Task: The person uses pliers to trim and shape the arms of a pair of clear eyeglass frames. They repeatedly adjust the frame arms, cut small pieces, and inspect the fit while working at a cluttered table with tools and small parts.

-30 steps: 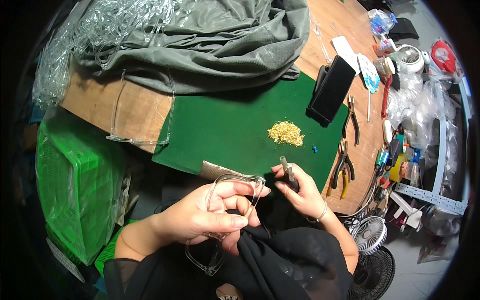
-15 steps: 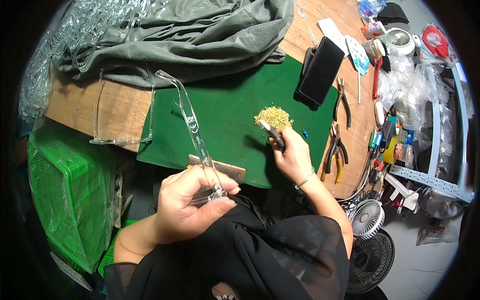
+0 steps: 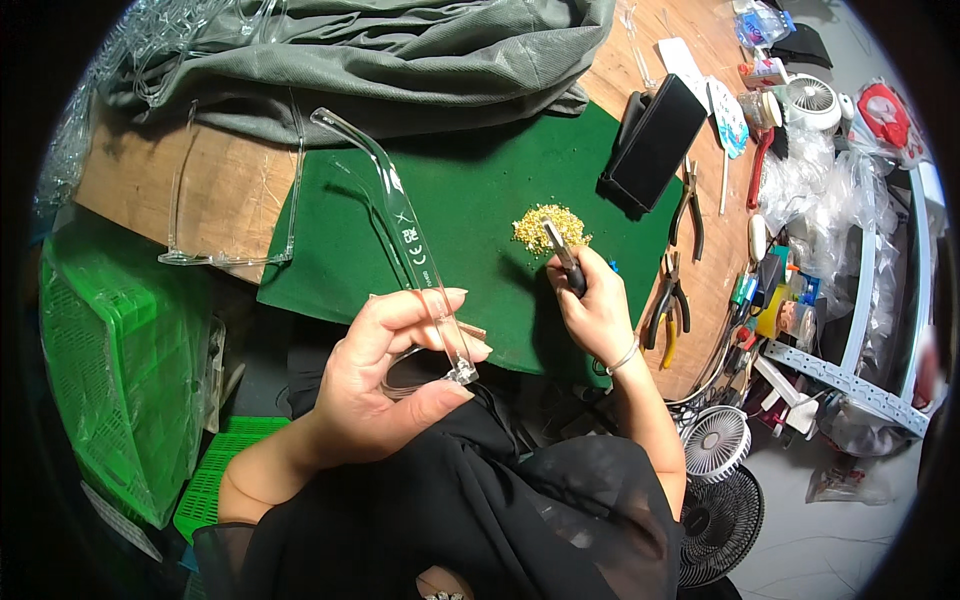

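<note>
My left hand (image 3: 365, 375) is closed on a clear plastic eyeglass frame (image 3: 408, 225), pinching it near the hinge. One temple arm rises out of the grip over the green mat (image 3: 470, 180); part of the frame is hidden by my fingers. My right hand (image 3: 600, 315) is wrapped round a dark-handled tool with a slim metal tip (image 3: 565, 258); its exact kind is unclear. That tip lies over the near side of a heap of tiny gold-coloured metal pieces (image 3: 535, 225). Beside my right hand is a small blue piece (image 3: 614, 266).
Another clear frame (image 3: 225, 260) stands at the table's left edge, before grey cloth (image 3: 400, 80). A black phone (image 3: 655, 145) and two pairs of pliers (image 3: 687, 215) lie on the right. Green crates (image 3: 120, 370) stand lower left; fans (image 3: 715, 443) stand lower right.
The tool's tip has swung rightward and points more steeply away from me. My left hand has turned the eyeglass frame slightly, with its fingers raised more. The whole view has shifted a little.
</note>
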`<move>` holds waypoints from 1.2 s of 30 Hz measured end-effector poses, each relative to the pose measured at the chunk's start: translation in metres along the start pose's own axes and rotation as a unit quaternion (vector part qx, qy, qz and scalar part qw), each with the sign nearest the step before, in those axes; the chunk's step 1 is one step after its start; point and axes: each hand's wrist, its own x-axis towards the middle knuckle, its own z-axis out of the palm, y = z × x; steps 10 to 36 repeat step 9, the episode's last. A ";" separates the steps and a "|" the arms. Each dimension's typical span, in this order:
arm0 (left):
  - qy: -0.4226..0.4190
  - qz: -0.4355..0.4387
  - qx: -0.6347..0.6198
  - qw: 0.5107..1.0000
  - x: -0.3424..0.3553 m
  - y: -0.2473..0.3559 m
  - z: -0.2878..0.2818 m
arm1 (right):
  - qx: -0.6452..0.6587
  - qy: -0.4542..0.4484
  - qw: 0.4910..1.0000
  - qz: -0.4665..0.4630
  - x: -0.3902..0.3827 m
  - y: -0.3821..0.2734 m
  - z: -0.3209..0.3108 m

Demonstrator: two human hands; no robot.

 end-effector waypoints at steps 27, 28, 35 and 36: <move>-0.041 -0.038 0.066 0.996 0.000 0.006 0.007 | -0.117 0.038 0.992 -0.029 0.004 -0.002 0.017; -0.041 -0.038 0.066 0.996 0.000 0.006 0.007 | -0.117 0.038 0.992 -0.029 0.004 -0.002 0.017; -0.041 -0.038 0.066 0.996 0.000 0.006 0.007 | -0.117 0.038 0.992 -0.029 0.004 -0.002 0.017; -0.041 -0.038 0.066 0.996 0.000 0.006 0.007 | -0.117 0.038 0.992 -0.029 0.004 -0.002 0.017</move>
